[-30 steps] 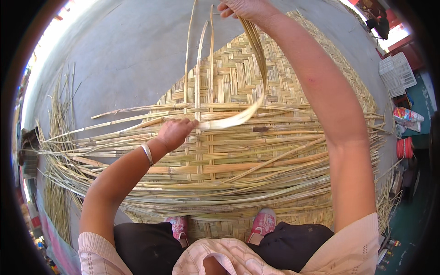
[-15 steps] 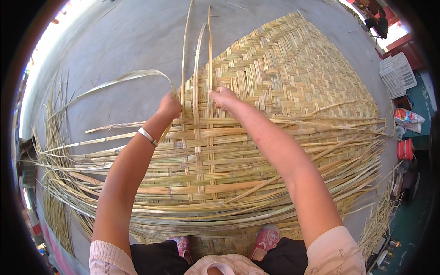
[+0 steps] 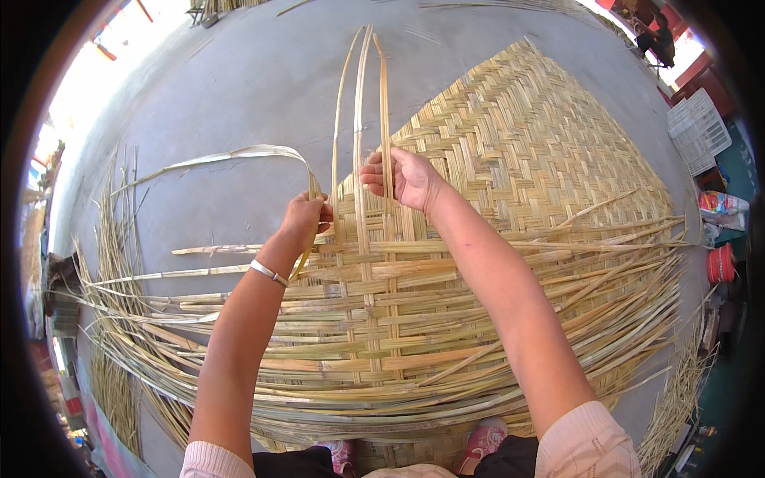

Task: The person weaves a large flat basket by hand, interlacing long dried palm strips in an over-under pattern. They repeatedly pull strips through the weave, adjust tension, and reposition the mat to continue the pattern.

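My left hand (image 3: 307, 217) is closed on a long, pale, flat reed strip (image 3: 263, 151) that arches away to the left and trails down past the wrist. My right hand (image 3: 405, 177) curls loosely round the rightmost of three upright reed strips (image 3: 384, 95), its fingertips reaching left toward the middle one (image 3: 361, 103). All three rise from the open weave and stand up off the floor. Beneath both hands lies a large mat (image 3: 542, 135), tightly woven at the far right. Loose crosswise strips (image 3: 319, 373) run across its near part, below my hands.
More loose reeds (image 3: 119, 319) lie in a heap at the left. At the right are a white plastic crate (image 3: 699, 131), a red spool (image 3: 721, 263) and a plastic packet (image 3: 723, 203). My pink shoes (image 3: 484, 440) show at the bottom. Someone sits (image 3: 658, 40) far right.
The view has shifted slightly. The upright strips' tops have drawn together and lean right. My right hand has turned, its fingers now extending left past the strip; my left hand still grips the arching strip.
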The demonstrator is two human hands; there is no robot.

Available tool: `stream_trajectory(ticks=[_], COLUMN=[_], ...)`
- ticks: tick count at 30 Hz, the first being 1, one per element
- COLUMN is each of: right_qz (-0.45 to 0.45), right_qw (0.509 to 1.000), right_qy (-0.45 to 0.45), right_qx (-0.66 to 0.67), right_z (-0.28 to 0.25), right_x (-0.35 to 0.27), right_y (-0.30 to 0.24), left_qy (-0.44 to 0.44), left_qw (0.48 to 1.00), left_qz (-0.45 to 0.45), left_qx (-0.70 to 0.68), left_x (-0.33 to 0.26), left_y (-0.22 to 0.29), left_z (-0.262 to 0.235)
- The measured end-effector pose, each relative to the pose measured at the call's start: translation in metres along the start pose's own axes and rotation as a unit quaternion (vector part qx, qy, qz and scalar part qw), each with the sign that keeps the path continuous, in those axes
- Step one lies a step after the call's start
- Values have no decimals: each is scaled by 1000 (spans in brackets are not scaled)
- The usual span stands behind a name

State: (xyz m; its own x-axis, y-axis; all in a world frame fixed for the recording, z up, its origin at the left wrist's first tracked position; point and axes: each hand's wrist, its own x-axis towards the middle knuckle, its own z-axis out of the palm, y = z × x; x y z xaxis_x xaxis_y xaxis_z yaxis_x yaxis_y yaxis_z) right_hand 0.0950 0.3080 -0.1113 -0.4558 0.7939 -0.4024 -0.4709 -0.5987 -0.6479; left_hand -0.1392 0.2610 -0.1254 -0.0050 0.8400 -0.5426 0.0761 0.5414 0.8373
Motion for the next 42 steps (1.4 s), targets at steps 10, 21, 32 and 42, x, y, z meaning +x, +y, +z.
stream_trajectory(ticks=[10,21,32,42], right_qz=[45,-212,-429,-540], right_qw=[989,972,892,817], right_qy=[-136,22,-68,194], right_qx=[-36,104,127,-55], right_z=[17,-7,-114,-149], right_x=[2,-12,-214,-275], right_y=[1,-62,-184,-182], left_qy=[-193,-148,-112,-95], left_qw=[976,959,923,909], left_qz=[44,29,47,110], left_qx=[87,242,365,391], left_x=[-14,-12,9,29], left_y=[36,49,33,-2], left_z=[-19,-33,-36,-38])
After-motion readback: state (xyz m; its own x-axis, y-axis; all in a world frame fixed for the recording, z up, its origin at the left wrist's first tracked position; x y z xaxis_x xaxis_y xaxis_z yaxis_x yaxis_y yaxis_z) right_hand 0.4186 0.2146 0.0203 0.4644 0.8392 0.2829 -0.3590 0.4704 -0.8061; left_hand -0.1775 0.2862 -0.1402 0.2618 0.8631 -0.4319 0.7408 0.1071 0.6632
